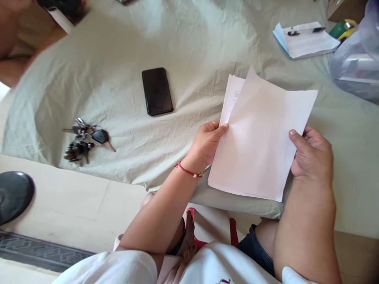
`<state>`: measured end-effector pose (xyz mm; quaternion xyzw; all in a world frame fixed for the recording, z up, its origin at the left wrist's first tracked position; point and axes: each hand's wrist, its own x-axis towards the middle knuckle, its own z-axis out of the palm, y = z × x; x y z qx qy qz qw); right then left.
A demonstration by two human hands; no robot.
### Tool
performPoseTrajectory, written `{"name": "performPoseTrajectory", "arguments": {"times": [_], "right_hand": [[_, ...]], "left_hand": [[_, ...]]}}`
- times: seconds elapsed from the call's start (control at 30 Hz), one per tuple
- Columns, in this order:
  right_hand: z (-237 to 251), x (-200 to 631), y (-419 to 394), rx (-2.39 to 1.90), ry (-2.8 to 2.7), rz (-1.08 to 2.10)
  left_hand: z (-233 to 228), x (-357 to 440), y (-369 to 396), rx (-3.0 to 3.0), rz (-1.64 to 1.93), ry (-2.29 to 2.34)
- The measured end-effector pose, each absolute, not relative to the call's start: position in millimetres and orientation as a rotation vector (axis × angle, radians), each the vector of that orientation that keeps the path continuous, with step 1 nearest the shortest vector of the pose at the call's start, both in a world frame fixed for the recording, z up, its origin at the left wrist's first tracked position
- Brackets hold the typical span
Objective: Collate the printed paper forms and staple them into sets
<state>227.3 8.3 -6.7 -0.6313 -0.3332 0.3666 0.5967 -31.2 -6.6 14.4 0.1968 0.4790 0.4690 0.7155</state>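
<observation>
Between my two hands is a small stack of white paper sheets [260, 138], held above the near edge of the cloth-covered surface. The top sheet looks blank, and a sheet behind it shows some print at the upper left. My left hand [209, 142] pinches the left edge, thumb on top. On the right edge, my right hand [314, 152] grips with its thumb on top and its other fingers underneath, partly hidden. A black smartphone [157, 91] lies to the left of my left hand.
A bunch of keys [85, 140] rests at the left on the greenish cloth [118, 51]. At the upper right lie a notepad [310, 43] with a pen [306, 30], a green and yellow object [343, 29] and a translucent plastic bag [358, 71]. Another person's arm [17, 47] shows at upper left.
</observation>
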Motion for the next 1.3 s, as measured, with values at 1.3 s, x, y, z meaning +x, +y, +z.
{"name": "performPoseTrajectory", "arguments": {"times": [1.3], "right_hand": [[-6,250,7,-1.469,-0.717,0.329]], "left_hand": [[13,-38,-2,0.491,1.141,1.056]]}}
